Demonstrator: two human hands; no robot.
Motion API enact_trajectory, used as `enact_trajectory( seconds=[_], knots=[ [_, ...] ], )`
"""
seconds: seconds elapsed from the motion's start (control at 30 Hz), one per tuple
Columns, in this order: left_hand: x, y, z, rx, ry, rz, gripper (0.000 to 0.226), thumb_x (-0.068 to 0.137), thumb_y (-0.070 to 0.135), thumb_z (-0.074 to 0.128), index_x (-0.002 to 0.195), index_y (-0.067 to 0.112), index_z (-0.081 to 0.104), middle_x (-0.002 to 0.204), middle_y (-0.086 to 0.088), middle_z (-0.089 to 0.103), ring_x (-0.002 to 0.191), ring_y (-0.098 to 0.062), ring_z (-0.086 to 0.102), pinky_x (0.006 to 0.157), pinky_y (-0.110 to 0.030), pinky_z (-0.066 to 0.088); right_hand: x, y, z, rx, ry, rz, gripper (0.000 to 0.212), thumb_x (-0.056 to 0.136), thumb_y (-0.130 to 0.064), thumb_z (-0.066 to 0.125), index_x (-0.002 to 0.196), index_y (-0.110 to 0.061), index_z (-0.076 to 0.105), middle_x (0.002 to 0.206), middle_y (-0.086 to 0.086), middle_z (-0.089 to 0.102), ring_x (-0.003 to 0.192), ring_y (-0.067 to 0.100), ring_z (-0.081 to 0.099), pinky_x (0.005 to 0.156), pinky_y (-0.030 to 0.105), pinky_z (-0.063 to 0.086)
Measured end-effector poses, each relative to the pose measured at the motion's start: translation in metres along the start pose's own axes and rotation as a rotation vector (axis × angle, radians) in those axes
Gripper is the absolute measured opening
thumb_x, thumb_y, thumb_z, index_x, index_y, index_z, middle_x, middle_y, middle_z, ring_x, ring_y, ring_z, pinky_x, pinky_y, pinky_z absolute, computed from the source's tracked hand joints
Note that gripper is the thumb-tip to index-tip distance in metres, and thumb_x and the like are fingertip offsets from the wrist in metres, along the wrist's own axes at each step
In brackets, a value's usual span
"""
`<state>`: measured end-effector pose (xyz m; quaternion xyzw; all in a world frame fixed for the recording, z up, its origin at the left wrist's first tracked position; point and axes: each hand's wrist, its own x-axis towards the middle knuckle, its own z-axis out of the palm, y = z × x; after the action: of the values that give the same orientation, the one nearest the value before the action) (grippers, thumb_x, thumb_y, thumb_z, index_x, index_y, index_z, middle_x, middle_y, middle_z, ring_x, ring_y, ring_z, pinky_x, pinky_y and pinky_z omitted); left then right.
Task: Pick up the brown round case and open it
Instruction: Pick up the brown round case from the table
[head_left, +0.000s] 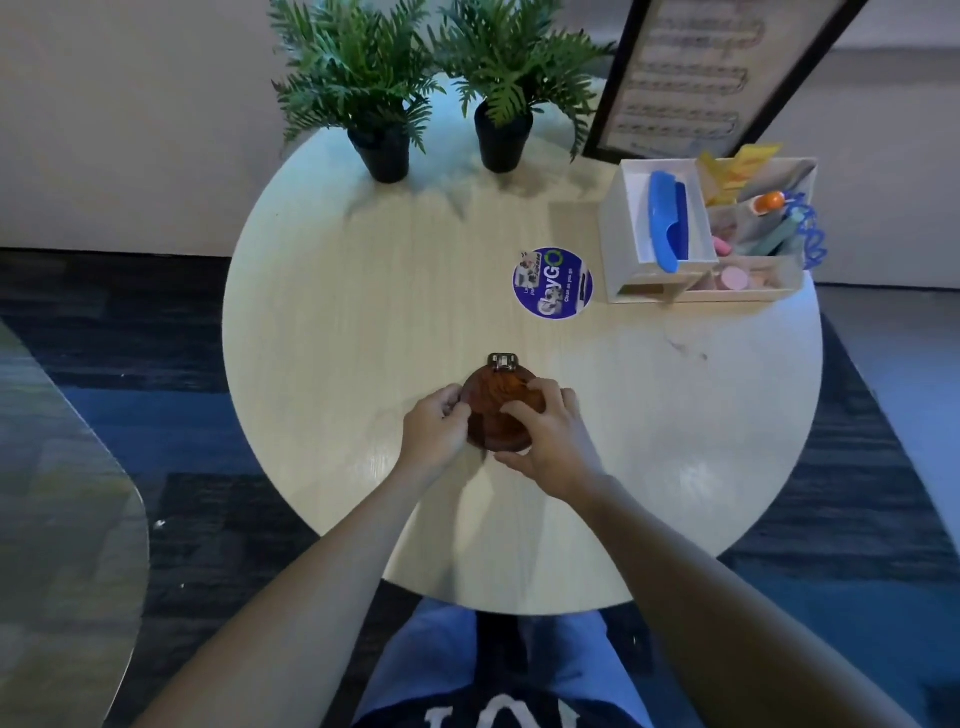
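Both hands close on the case at the near middle of the round table. The left hand presses curled fingers against the case's left edge; the right hand drapes over its right side, fingers on the top and thumb tucked at the near rim. Each grip is wrapped partway around the case, neither fully clenched. Whether the case rests on the table or is just clear of it cannot be told from this angle.

The case lies directly between the two hands, equally near to each. Its metal latch points away from the person, toward the far side of the table, beyond the fingertips and untouched. That is the relation the opening likely turns on: the catch sits on the far edge, so a finger must reach over the lid, or the case must be turned to bring the latch round. The right hand, already on top, looks the better placed to reach it.

Farther out, a blue round sticker lies on the table, an organiser of oddments stands at right, and two potted plants line the far edge.
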<state>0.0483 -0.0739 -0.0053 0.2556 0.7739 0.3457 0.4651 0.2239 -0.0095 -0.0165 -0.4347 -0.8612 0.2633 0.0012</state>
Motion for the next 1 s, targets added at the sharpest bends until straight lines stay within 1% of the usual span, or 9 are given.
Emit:
enact_trajectory(
  seconds=[0.1, 0.2, 0.33, 0.43, 0.57, 0.67, 0.77, 0.87, 1.0],
  knots=[
    [0.0, 0.003, 0.001, -0.05, -0.017, -0.099, 0.028, 0.079, 0.033, 0.055, 0.091, 0.017, 0.074, 0.077, -0.007, 0.068, 0.078, -0.017, 0.059, 0.075, -0.033, 0.044, -0.005, 0.005, -0.002, 0.049, -0.026, 0.044, 0.071, 0.064, -0.055, 0.081, 0.127, -0.04, 0.051, 0.147, 0.007, 0.027, 0.128, 0.036, 0.033, 0.108, 0.048, 0.043],
    [0.002, 0.006, 0.003, -0.171, -0.062, -0.241, 0.018, 0.067, 0.032, 0.058, 0.069, 0.027, 0.075, 0.081, 0.001, 0.066, 0.081, -0.021, 0.06, 0.08, -0.035, 0.045, -0.011, 0.009, -0.011, 0.097, -0.062, 0.042, 0.08, 0.061, -0.058, 0.081, 0.131, -0.044, 0.045, 0.152, 0.004, 0.019, 0.135, 0.035, 0.026, 0.11, 0.05, 0.042],
    [-0.005, 0.032, 0.001, -0.248, -0.099, -0.258, 0.038, 0.077, 0.018, 0.051, 0.094, 0.011, 0.085, 0.083, -0.006, 0.072, 0.077, -0.026, 0.062, 0.071, -0.035, 0.044, -0.013, 0.012, -0.042, 0.143, -0.043, -0.064, 0.081, 0.057, -0.068, 0.076, 0.13, -0.043, 0.048, 0.149, -0.003, 0.032, 0.127, 0.024, 0.033, 0.109, 0.046, 0.041],
    [-0.008, 0.071, -0.007, -0.379, -0.106, -0.3, 0.039, 0.089, 0.006, 0.047, 0.109, -0.002, 0.079, 0.077, -0.008, 0.065, 0.061, -0.019, 0.057, 0.054, -0.027, 0.046, -0.004, 0.01, -0.077, 0.23, 0.015, -0.101, 0.081, 0.055, -0.062, 0.083, 0.127, -0.039, 0.055, 0.143, -0.003, 0.039, 0.128, 0.02, 0.034, 0.11, 0.041, 0.041],
    [-0.011, 0.133, -0.023, -0.48, -0.157, -0.198, 0.046, 0.089, -0.001, 0.039, 0.111, 0.01, 0.078, 0.062, 0.003, 0.06, 0.045, -0.01, 0.053, 0.053, -0.023, 0.042, 0.014, -0.003, -0.132, 0.322, 0.143, -0.175, 0.078, 0.054, -0.048, 0.092, 0.123, -0.029, 0.061, 0.136, 0.0, 0.04, 0.13, 0.02, 0.039, 0.111, 0.03, 0.039],
    [-0.015, 0.177, -0.034, -0.605, -0.16, -0.105, 0.029, 0.098, 0.009, 0.046, 0.096, 0.022, 0.073, 0.074, -0.001, 0.063, 0.059, -0.016, 0.058, 0.06, -0.028, 0.047, 0.027, -0.017, -0.178, 0.296, 0.237, -0.253, 0.076, 0.058, -0.048, 0.092, 0.124, -0.027, 0.061, 0.133, 0.002, 0.043, 0.125, 0.013, 0.043, 0.107, 0.013, 0.034],
    [-0.024, 0.207, -0.039, -0.819, -0.289, -0.064, 0.029, 0.103, 0.031, 0.047, 0.112, 0.022, 0.073, 0.104, -0.009, 0.072, 0.086, -0.026, 0.068, 0.072, -0.038, 0.058, 0.03, -0.036, -0.223, 0.243, 0.331, -0.325, 0.077, 0.063, -0.052, 0.089, 0.129, -0.025, 0.06, 0.131, 0.004, 0.043, 0.119, 0.003, 0.036, 0.1, 0.0, 0.024],
    [-0.032, 0.231, -0.039, -0.978, -0.465, -0.022, 0.052, 0.106, 0.041, 0.038, 0.136, 0.009, 0.066, 0.13, -0.019, 0.072, 0.109, -0.034, 0.072, 0.088, -0.05, 0.061, 0.029, -0.053, -0.252, 0.192, 0.383, -0.356, 0.077, 0.067, -0.059, 0.084, 0.133, -0.03, 0.057, 0.132, 0.002, 0.041, 0.121, 0.007, 0.034, 0.103, 0.01, 0.029],
    [-0.047, 0.262, -0.047, -1.049, -0.479, 0.073, 0.048, 0.107, 0.032, 0.037, 0.133, 0.003, 0.066, 0.119, -0.022, 0.076, 0.103, -0.034, 0.074, 0.082, -0.045, 0.064, 0.027, -0.067, -0.281, 0.176, 0.434, -0.358, 0.075, 0.07, -0.072, 0.07, 0.134, -0.035, 0.056, 0.13, -0.001, 0.043, 0.122, 0.015, 0.04, 0.104, 0.027, 0.038]
  ],
)
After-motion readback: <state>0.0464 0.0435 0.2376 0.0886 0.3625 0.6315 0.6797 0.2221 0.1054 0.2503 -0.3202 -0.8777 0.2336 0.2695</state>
